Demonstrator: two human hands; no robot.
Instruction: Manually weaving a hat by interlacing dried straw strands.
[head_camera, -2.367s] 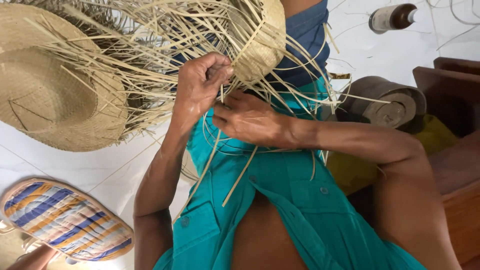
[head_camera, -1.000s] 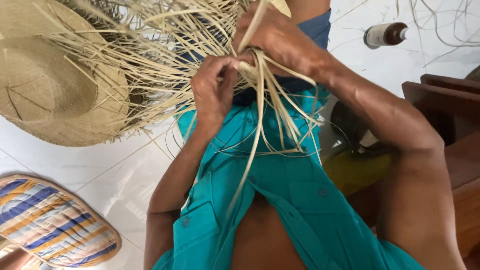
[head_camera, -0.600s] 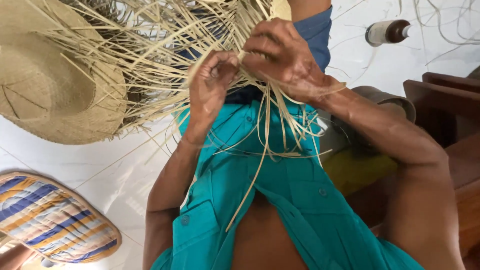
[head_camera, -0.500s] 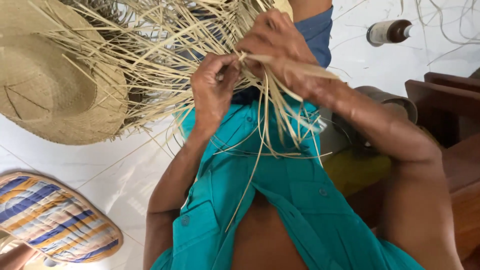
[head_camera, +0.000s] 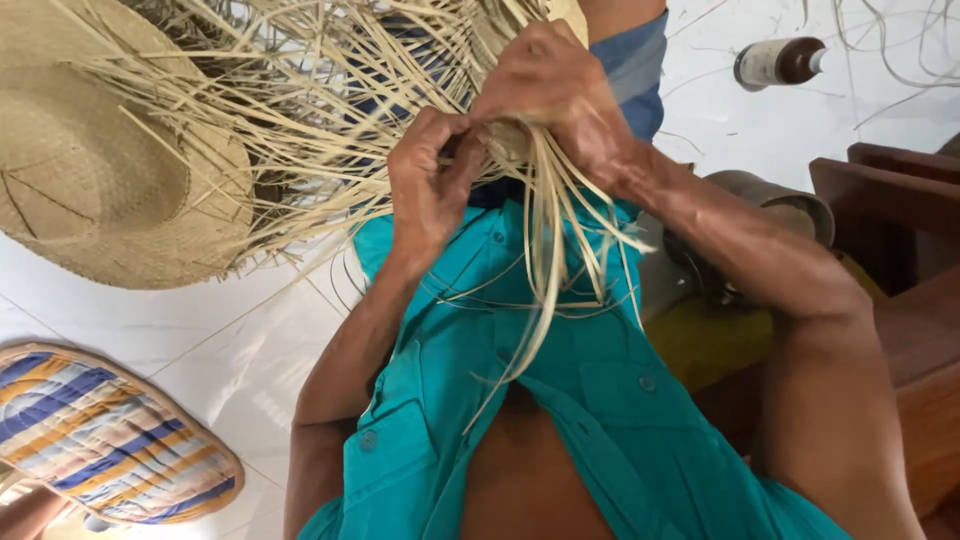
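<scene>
Looking down over our chest, we have both hands raised in front of an unfinished straw weave (head_camera: 330, 120), its loose pale strands fanning out in all directions. Our left hand (head_camera: 430, 180) is curled, fingertips pinching a few strands where they gather. Our right hand (head_camera: 550, 90) is clenched over the same gathering point, gripping a bundle of long straw strips (head_camera: 548, 270) that hangs down from the fist across our teal shirt (head_camera: 560, 400). The two hands are touching or nearly so at the pinch.

To the left, a finished woven straw hat (head_camera: 90, 180) lies on the white tiled floor (head_camera: 200, 330), its brim under the loose strands. A striped woven mat (head_camera: 100, 440) lies lower left. Upper right, a brown bottle (head_camera: 780, 62) lies on its side. Dark wooden furniture (head_camera: 900, 220) stands at the right edge.
</scene>
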